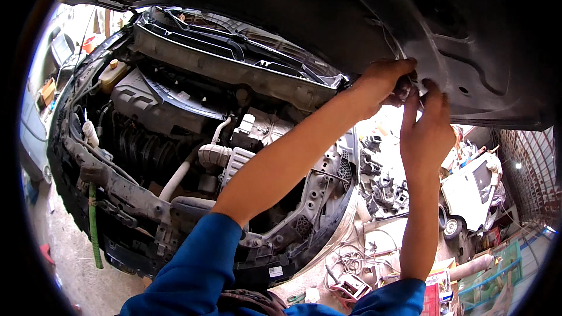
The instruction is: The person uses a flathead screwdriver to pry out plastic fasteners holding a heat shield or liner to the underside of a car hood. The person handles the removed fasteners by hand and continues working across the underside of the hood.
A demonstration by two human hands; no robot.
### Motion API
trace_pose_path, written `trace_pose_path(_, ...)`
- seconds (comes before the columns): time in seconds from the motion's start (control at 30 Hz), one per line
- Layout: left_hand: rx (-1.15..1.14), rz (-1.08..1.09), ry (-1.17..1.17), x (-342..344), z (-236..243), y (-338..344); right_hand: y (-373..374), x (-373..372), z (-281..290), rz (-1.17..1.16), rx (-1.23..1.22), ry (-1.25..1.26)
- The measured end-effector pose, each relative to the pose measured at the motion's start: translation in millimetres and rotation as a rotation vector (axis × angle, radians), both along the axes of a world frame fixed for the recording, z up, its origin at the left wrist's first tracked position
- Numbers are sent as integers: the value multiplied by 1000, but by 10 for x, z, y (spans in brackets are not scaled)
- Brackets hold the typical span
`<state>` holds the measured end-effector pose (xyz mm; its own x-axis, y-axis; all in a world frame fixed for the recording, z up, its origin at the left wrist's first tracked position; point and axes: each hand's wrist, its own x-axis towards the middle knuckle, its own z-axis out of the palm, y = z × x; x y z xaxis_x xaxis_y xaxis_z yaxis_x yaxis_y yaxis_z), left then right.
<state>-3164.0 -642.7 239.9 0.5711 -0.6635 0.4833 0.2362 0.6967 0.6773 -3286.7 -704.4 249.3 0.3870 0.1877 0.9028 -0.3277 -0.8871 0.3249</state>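
Observation:
Both my arms, in blue sleeves, reach up to the underside of a raised car hood (492,90). My left hand (386,82) is closed with its fingers curled around something small near the hood's edge; the hand hides most of it. Close beside it, my right hand (430,131) is raised with its fingertips bent toward the same spot, pinching something dark and shiny that I cannot make out. A thin pale wire or cord (389,38) runs along the hood down to my fingers.
Below my arms lies the open engine bay with a grey engine cover (140,96) and a fluid reservoir (113,75). A green strap (93,225) hangs at the front. Car parts (383,169), coiled cables (351,260) and a white vehicle (468,193) stand to the right.

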Motion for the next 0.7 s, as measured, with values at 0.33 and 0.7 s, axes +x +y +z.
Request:
trace_pose_path(0.33, -167, -36, 35, 334, 0, -185, -114, 181, 5, -327, 13, 134)
trace_pose_path(0.7, -766, -565, 120, 470, -107, -626, 20, 418, 6, -383, -118, -127)
